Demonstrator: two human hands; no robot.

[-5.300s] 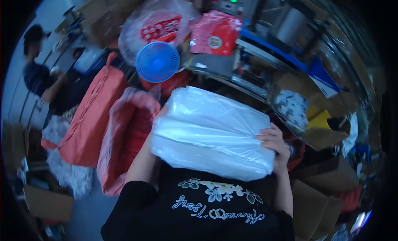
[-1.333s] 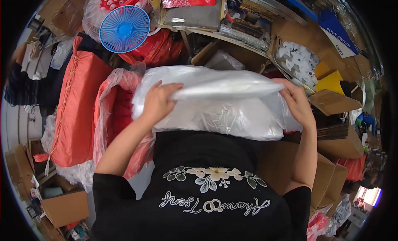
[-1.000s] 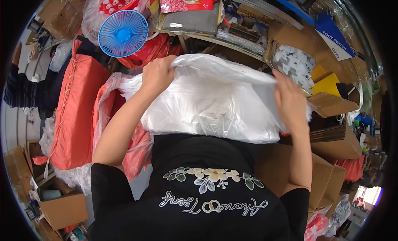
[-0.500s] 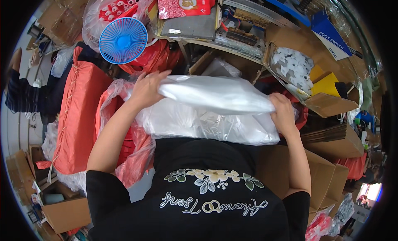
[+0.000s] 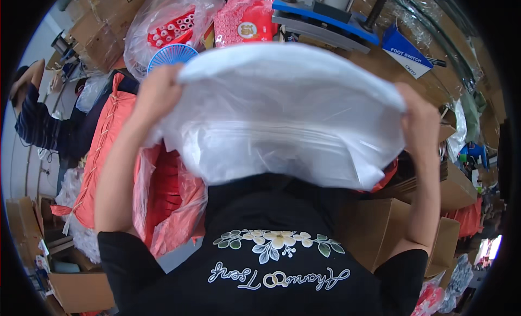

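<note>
A wide stack of translucent white plastic sheets (image 5: 293,99) arches up in front of my chest, its far edge bowed upward. My left hand (image 5: 160,93) is closed round the left end of that edge. At the other end my right hand (image 5: 420,118) grips the corner, fingers partly hidden behind the plastic. Layered edges show across the middle, and the near part hangs down by my black shirt. Motion blurs both hands and the rim. Whether these are loose sheets or bags, I cannot tell.
A red wrapped bundle (image 5: 103,153) and an opened plastic-lined red bag (image 5: 168,196) lie left. Beyond the plastic are a blue fan grille (image 5: 171,56), red packets (image 5: 244,23) and a blue-framed machine (image 5: 325,23). Cardboard boxes (image 5: 374,223) stand right. Another person's arm (image 5: 38,109) shows far left.
Both hands have risen and moved apart, lifting the plastic's far edge upward and spreading it wider. It now covers the open box of small white pieces and much of the fan grille.
</note>
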